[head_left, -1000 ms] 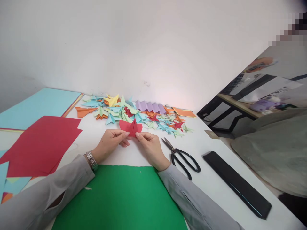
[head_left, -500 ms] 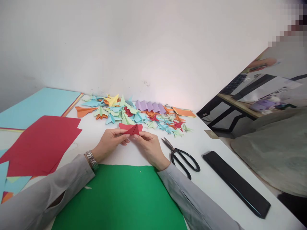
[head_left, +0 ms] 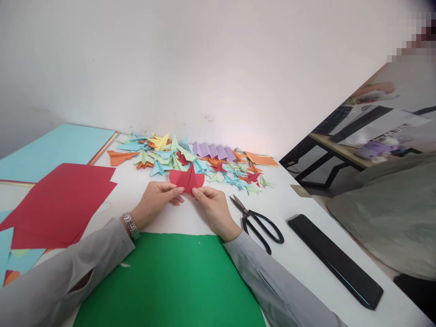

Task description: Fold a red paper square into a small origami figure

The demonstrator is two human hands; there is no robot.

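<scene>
A small piece of folded red paper point(head_left: 188, 178) is held up over the white table, its pointed flap standing upward between two wider side parts. My left hand point(head_left: 157, 198) pinches its lower left edge between thumb and fingers. At the lower right edge, my right hand point(head_left: 213, 204) grips it the same way. Just beyond it lies a spread of folded paper shapes point(head_left: 163, 156) in blue, green, orange, yellow and red. Black-handled scissors point(head_left: 260, 222) rest to the right of my right hand, blades partly apart.
A green sheet point(head_left: 170, 281) lies in front of me under my forearms. Red sheets point(head_left: 64, 204) and a large light blue sheet point(head_left: 51, 147) are on the left. On the right is a long black case point(head_left: 335, 261). A person's arm point(head_left: 374, 91) shows at another table.
The pointed flap of the red paper, folded down low between my thumbs before, now stands up and the piece lies more open. Both hands have stayed nearly in place.
</scene>
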